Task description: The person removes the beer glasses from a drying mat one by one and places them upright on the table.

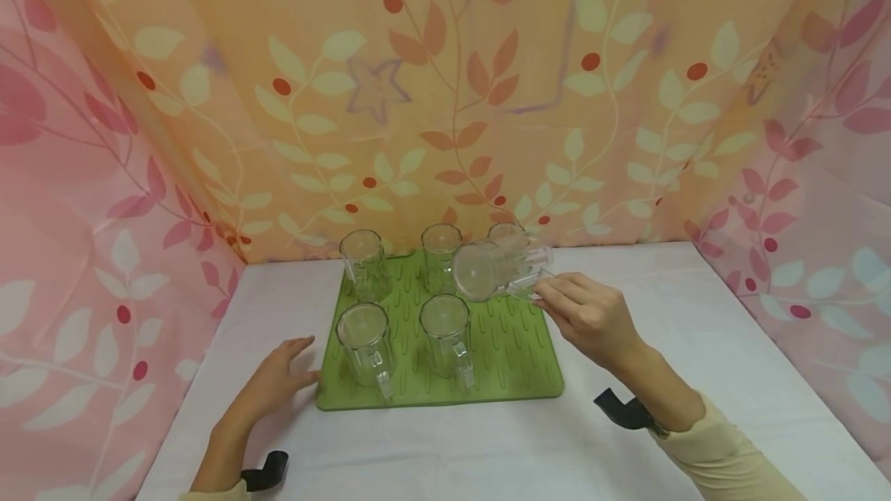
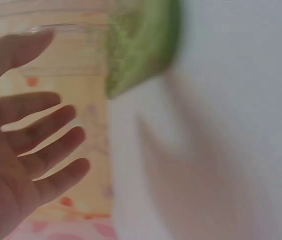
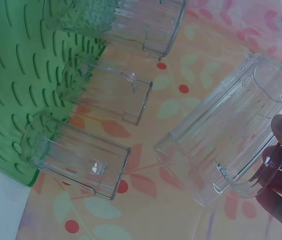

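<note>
My right hand [image 1: 588, 319] pinches the handle of a clear glass mug [image 1: 476, 273], held tilted over the back right of a green ridged mat [image 1: 515, 373]. In the right wrist view, fingers and thumb curl round that handle [image 3: 253, 185]. Several matching clear mugs stand on the mat: one at front left [image 1: 365, 331], one at front middle [image 1: 445, 323], and a back row whose right mug [image 1: 511, 234] is partly covered by the held one. My left hand [image 1: 274, 381] is beside the mat's left edge, fingers spread and holding nothing, as the left wrist view also shows.
A white-covered table [image 1: 487, 454] lies under the mat. An orange leaf-patterned cloth [image 1: 445, 99] hangs right behind the back mugs, with pink patterned cloth [image 1: 83, 253] along both sides. Black straps [image 1: 623, 410] sit at the wrists.
</note>
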Demonstrator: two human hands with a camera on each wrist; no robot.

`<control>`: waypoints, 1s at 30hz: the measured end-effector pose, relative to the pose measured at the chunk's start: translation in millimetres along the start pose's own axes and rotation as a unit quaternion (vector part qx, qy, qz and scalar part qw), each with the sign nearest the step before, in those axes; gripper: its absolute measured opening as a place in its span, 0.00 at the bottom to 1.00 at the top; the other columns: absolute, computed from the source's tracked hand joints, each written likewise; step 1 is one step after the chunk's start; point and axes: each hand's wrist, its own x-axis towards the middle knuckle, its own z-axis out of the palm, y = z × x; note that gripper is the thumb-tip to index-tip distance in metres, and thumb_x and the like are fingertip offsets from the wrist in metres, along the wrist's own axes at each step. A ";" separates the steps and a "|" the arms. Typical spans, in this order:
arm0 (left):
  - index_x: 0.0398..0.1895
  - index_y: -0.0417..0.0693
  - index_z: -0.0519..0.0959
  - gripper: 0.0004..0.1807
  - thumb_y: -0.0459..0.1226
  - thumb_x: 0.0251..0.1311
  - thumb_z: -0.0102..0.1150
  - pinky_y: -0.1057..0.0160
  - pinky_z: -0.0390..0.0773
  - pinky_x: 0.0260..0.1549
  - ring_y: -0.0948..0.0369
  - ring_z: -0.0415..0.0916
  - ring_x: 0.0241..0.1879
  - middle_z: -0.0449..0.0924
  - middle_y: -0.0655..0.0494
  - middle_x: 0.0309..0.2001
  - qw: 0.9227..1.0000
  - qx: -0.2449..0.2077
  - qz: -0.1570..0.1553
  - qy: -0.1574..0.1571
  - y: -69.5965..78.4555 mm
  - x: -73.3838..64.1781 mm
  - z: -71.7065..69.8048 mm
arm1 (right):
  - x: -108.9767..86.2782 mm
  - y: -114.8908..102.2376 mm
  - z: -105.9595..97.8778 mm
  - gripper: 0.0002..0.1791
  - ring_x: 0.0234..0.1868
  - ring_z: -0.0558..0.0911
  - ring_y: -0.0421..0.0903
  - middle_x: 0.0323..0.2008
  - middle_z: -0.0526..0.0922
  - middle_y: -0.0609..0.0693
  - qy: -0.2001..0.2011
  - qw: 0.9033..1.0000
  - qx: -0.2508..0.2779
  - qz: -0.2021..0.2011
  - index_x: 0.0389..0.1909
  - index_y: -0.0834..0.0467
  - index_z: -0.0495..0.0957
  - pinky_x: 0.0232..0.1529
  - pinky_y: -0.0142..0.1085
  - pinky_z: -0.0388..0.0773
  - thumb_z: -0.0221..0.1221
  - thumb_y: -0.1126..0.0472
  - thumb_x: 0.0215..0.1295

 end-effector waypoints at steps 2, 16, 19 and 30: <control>0.66 0.31 0.66 0.35 0.42 0.61 0.63 0.31 0.63 0.62 0.32 0.60 0.66 0.65 0.28 0.65 0.999 -0.010 0.003 0.035 5.9 3.1 -12.4 | 0.3 -1.1 0.6 0.18 0.28 0.85 0.51 0.27 0.87 0.54 -0.001 1.000 -0.004 -0.005 0.31 0.63 0.86 0.26 0.42 0.84 0.54 0.57 0.73; 0.70 0.41 0.65 0.34 0.44 0.64 0.61 0.36 0.61 0.67 0.42 0.63 0.67 0.66 0.39 0.69 0.987 -0.093 0.079 0.102 91.8 36.5 -70.0 | 4.7 -10.3 8.2 0.17 0.27 0.85 0.50 0.26 0.88 0.53 0.002 0.999 -0.007 -0.036 0.30 0.62 0.85 0.27 0.41 0.84 0.52 0.58 0.74; 0.71 0.42 0.63 0.35 0.45 0.64 0.61 0.38 0.60 0.68 0.43 0.62 0.68 0.66 0.40 0.69 0.986 -0.114 0.098 0.069 109.6 45.0 -76.5 | 6.1 -12.5 9.0 0.18 0.28 0.85 0.50 0.26 0.88 0.53 -0.001 0.999 -0.014 -0.040 0.30 0.62 0.85 0.28 0.41 0.85 0.52 0.58 0.74; 0.72 0.49 0.63 0.36 0.51 0.64 0.59 0.44 0.66 0.67 0.48 0.65 0.69 0.65 0.47 0.71 0.977 -0.163 0.118 -0.064 173.9 68.6 -84.4 | 11.8 -18.9 12.0 0.18 0.28 0.86 0.50 0.27 0.88 0.53 -0.015 0.998 -0.030 -0.062 0.31 0.62 0.86 0.29 0.40 0.85 0.50 0.59 0.75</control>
